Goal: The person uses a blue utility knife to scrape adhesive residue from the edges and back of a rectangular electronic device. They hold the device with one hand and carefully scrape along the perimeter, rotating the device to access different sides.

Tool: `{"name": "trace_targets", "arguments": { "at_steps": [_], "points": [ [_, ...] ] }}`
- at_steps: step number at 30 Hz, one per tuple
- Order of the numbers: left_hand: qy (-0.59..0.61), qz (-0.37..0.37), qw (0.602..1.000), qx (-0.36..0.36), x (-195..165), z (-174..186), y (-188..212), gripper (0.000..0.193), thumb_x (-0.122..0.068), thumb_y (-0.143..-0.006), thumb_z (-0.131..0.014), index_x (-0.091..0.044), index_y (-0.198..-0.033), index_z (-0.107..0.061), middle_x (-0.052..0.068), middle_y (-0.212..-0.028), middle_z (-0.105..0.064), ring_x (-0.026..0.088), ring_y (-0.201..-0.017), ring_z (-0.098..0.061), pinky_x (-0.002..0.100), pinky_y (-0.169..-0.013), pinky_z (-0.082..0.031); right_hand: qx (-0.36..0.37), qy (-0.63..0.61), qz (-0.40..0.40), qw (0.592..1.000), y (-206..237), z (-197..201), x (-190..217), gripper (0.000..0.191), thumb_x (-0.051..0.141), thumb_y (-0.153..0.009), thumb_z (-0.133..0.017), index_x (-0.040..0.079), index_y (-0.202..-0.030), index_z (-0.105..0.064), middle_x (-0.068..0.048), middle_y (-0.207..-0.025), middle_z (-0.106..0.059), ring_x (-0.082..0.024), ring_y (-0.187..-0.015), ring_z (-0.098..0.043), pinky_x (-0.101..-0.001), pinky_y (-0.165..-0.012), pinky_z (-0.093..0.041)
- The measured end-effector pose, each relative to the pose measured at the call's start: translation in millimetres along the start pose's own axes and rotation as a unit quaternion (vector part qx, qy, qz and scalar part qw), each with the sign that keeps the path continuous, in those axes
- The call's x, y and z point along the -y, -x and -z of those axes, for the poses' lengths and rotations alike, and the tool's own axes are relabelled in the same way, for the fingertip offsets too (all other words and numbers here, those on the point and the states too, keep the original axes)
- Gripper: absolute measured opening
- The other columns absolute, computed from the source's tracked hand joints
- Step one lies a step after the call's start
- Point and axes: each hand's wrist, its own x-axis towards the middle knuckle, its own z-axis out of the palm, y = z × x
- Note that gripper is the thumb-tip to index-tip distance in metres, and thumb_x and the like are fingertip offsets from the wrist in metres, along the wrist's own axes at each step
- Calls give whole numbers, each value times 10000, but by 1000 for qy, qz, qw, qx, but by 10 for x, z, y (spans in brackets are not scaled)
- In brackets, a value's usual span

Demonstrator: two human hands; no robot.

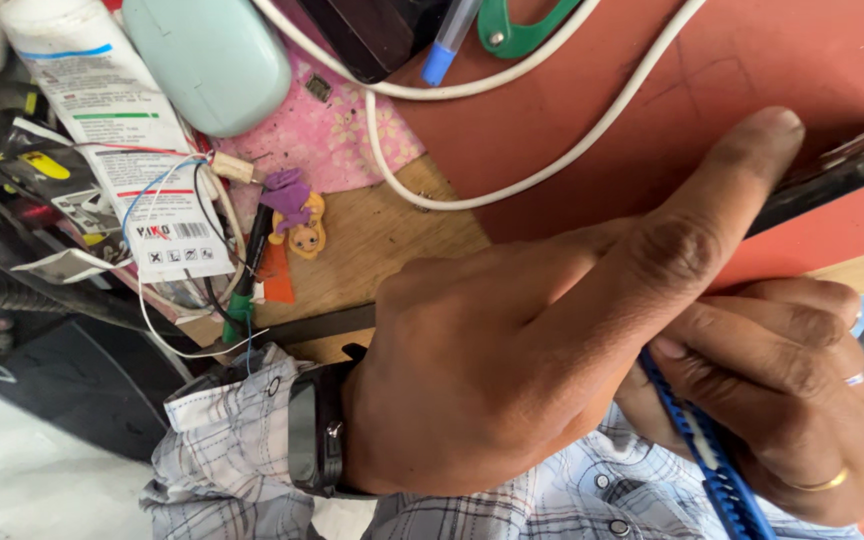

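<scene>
I see a blue ridged plastic tool (714, 470) with a white strip along it at the lower right, low over the near edge of the bench, clamped in my right hand (792, 400); that hand's fingers, two of them ringed, are curled tight around it. My left hand (512, 350) lies across and on top of the right, its fingers folded, the thumb (722, 190) stretched out with its tip against a dark flat strip (832, 170) at the right edge. I cannot tell whether this hand grips anything. A black wristband (314, 430) sits above a checked shirt cuff (227, 450).

The work surface is a red-brown mat (772, 60) over a bare wooden bench top (372, 240). Farther back, a white cable (552, 160) loops across the mat, beside a pink flowered cloth (332, 130), a pale green rounded case (207, 55) and a white printed tube (112, 120). A small purple and yellow figure (297, 215) lies on the wood among thin wires (167, 185). A green handle (522, 25) and a blue-capped pen (447, 40) sit at the top edge.
</scene>
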Motion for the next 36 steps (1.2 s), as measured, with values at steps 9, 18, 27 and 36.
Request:
{"name": "trace_targets", "arguments": {
  "at_steps": [9, 18, 27, 36],
  "points": [
    [4, -8, 1000, -6, 5, -17, -19, 568, -50, -1097, -627, -196, -1590, -386, -101, -1122, -723, -22, -755, -613, 160, -729, -538, -42, -38, 43, 997, 705, -142, -255, 283, 104, -710, -815, -25, -837, -598, -204, -882, -717, -331, -805, -730, -450, -756, -542],
    [5, -15, 1000, -14, 14, -31, -58, 563, -49, -1100, -628, -188, -1588, -385, -95, -1139, -718, -18, -764, -620, 162, -732, -541, 49, -82, 90, 991, -294, -93, 40, 275, 109, -789, -792, -30, -787, -555, -206, -817, -691, -337, -685, -688, -422, -665, -510],
    [4, -19, 1000, -21, 25, -39, -74, 558, -48, -1102, -630, -180, -1585, -383, -89, -1156, -714, -14, -772, -627, 165, -736, -544, -164, -81, 92, 979, 123, -409, -66, 201, 131, -726, -733, 12, -787, -583, -108, -909, -715, -247, -822, -747, -368, -730, -561],
    [4, -20, 999, -24, 39, -38, -63, 554, -47, -1105, -632, -173, -1582, -382, -84, -1173, -710, -10, -781, -634, 167, -740, -547, 18, -76, 99, 992, 293, -138, -199, 178, 57, -782, -763, -10, -831, -605, -202, -1017, -711, -334, -916, -719, -454, -814, -541]
  ]
}}
